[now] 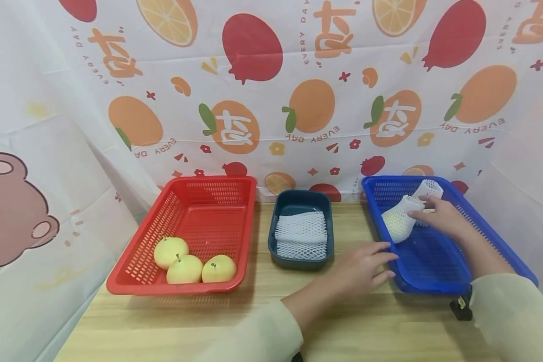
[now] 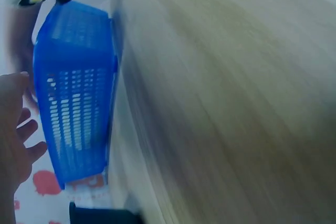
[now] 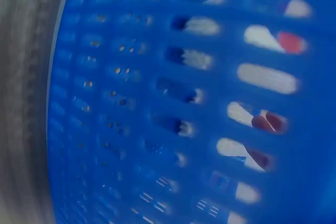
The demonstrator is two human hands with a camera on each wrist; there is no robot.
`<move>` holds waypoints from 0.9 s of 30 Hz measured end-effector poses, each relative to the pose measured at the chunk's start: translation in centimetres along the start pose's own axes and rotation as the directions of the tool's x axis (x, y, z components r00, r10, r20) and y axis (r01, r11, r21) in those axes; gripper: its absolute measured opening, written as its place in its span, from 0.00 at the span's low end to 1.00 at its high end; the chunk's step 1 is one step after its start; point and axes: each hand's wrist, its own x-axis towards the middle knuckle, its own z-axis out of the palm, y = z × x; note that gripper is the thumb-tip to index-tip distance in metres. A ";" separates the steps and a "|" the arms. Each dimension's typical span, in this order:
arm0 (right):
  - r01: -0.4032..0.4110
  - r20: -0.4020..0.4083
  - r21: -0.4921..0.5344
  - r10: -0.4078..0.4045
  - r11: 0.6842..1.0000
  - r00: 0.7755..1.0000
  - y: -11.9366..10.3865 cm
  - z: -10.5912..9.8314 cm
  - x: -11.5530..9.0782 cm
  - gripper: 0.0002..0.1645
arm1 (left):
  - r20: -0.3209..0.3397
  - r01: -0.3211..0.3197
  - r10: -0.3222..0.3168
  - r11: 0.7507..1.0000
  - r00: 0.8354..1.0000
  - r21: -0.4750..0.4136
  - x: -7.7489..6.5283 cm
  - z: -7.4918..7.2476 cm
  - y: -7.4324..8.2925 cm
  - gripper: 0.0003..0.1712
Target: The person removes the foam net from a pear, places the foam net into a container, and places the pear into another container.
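In the head view, my right hand [image 1: 443,217] reaches into the blue basket [image 1: 434,261]. Its thumb and fingers pinch the loose neck of a white foam net sleeve on a pale yellow round fruit [image 1: 399,221]. Behind this lies another white foam net [image 1: 430,188], partly hidden by the hand; its contents cannot be made out. My left hand [image 1: 362,266] is just outside the basket's near left side, fingers extended and holding nothing. The left wrist view also shows that hand [image 2: 18,135] beside the basket [image 2: 79,103]. Only blurred basket wall [image 3: 142,93] fills the right wrist view.
A red basket [image 1: 181,289] at the left contains three pale yellow fruits [image 1: 184,270]. Between the baskets stands a dark green tray [image 1: 300,264] with stacked foam nets [image 1: 301,229]. All stand on a wooden table [image 1: 172,327], before a fruit-print cloth [image 1: 271,100].
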 end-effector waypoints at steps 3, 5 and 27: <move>0.034 0.027 -0.044 -0.033 0.998 0.999 0.2 0.5 1.0 0.50 | 0.024 -0.031 0.030 0.998 0.999 0.051 0.3 0.5 0.5 0.23; 0.071 -0.002 -0.077 -0.071 0.994 0.997 0.1 0.8 1.4 0.46 | 0.030 -0.038 0.036 0.997 0.999 0.066 0.4 0.5 0.8 0.23; 0.132 -0.100 -0.224 -0.157 0.966 0.982 -0.6 2.4 0.9 0.27 | 0.079 0.071 -0.066 0.996 0.995 -0.058 -1.6 -0.4 0.5 0.22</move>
